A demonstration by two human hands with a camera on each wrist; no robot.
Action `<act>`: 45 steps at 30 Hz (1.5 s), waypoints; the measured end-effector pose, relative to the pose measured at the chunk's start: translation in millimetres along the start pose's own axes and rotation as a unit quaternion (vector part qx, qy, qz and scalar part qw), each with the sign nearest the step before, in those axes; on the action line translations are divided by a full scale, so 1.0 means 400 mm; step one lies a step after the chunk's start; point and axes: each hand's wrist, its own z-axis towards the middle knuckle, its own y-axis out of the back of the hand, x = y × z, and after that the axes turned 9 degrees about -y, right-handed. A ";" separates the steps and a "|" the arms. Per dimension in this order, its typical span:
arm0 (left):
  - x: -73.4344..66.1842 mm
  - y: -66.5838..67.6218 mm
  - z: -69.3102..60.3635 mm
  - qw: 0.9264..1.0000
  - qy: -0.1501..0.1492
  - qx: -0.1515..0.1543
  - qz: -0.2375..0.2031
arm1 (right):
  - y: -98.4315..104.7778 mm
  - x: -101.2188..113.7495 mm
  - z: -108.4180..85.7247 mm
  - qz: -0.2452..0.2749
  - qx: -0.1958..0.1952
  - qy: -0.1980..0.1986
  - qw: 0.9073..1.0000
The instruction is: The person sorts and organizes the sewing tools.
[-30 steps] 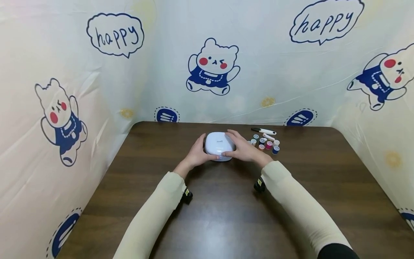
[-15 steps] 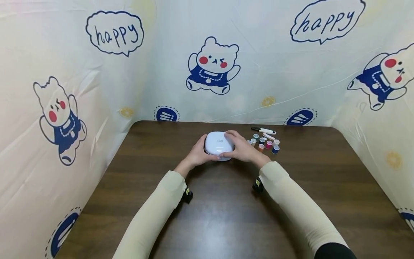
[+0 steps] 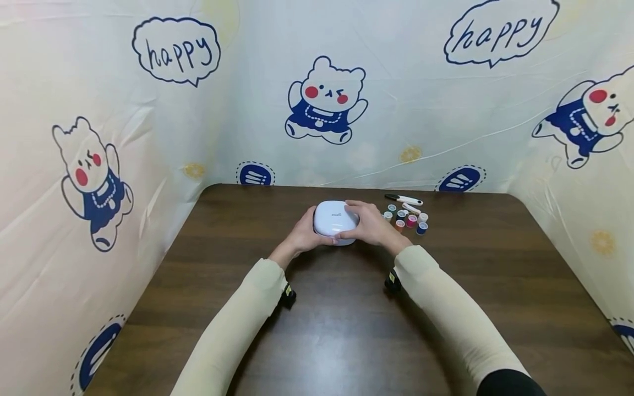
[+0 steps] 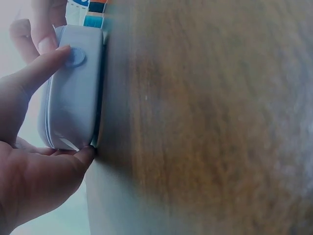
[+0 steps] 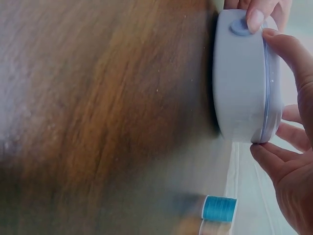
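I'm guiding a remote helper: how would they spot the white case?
Toward the far edge of the brown table is a group of small thread spools. Left of them, the left hand and right hand hold the white case. Far larger than any spool, it has a rounded, glossy top.

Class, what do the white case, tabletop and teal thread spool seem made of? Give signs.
White case: probably hard plastic, glossy; smooth shell with glints.
Tabletop: wood or laminate, satin; brown grain, soft reflection.
Teal thread spool: fibre, slight sheen, fine wound strands; pale rims perhaps plastic.
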 end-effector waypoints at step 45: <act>0.004 -0.004 -0.015 1.000 0.010 -0.001 0.002 | 0.063 0.009 0.016 0.035 0.051 -0.033 0.998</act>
